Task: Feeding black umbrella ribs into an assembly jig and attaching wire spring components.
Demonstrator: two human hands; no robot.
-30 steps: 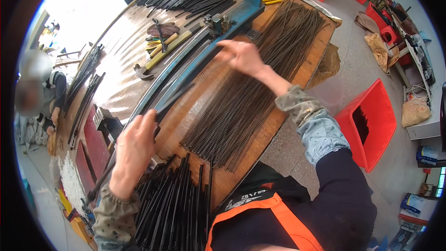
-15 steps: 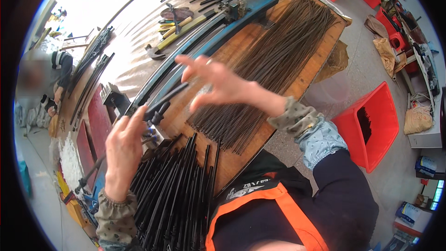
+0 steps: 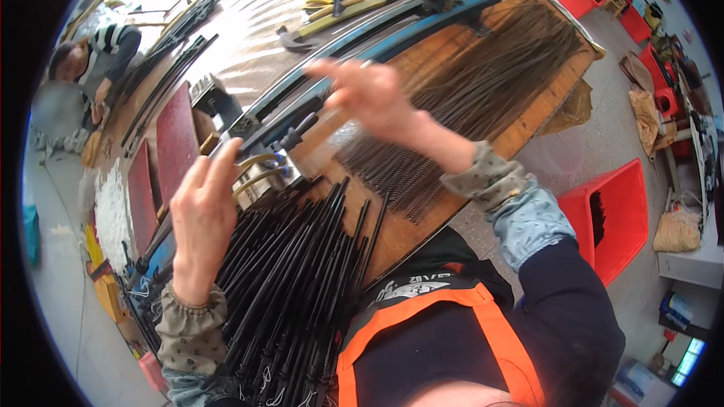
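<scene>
My left hand [image 3: 202, 218] is at the near end of a blue metal rail fixture, its fingers closed around a thin black rod [image 3: 268, 134]. The rod slants up from the lower left, passes behind that hand and runs along the rail toward my right hand. My right hand [image 3: 373, 102] hovers over the rail near the rod's far end, index finger stretched out and thumb apart; whether it touches the rod is hard to see. Under the rod is a metal block [image 3: 290, 179] with yellowish hoses and a black knobbed part [image 3: 296, 133].
Many black rods [image 3: 294, 271] lie in front of me. A bundle of dark springs [image 3: 452, 128] covers the wooden table. A hammer [image 3: 339, 21] lies beyond the rail [image 3: 400, 38]. A red bin [image 3: 615, 218] stands at right. Another person [image 3: 94, 68] works at far left.
The view has shifted, so the table appears farther right. The rod has dropped closer to the rail. My right hand's fingers have drawn closer together near the rod's end.
</scene>
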